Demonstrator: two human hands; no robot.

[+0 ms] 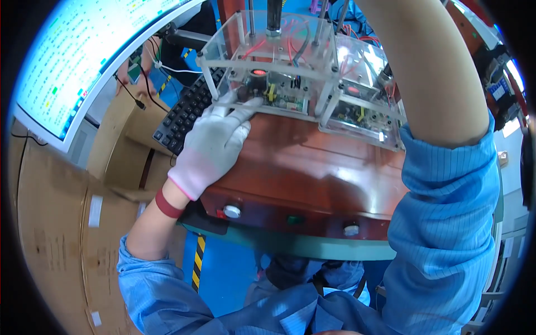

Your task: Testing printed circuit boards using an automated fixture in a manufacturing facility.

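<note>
My left hand (215, 139), in a white glove with a pink cuff, reaches to the front left of a clear acrylic test fixture (268, 66). Its fingers stretch forward and apart, with the tips at the fixture's lower plate beside a circuit board (287, 101). That board carries a yellow part and several small components; whether the fingertips press on it is hard to tell. My bare right forearm (430, 67) rises past the top edge of the picture, so my right hand is out of sight. Right of the first fixture stands a second acrylic fixture (363, 114) with another board inside.
Both fixtures stand on a reddish-brown box (312, 162) with silver buttons (232, 211) along its front. A black keyboard (181, 120) lies left of the fixtures, below a lit monitor (72, 61). Cardboard boxes (50, 223) fill the left side. Another person's hand (146, 84) shows behind them.
</note>
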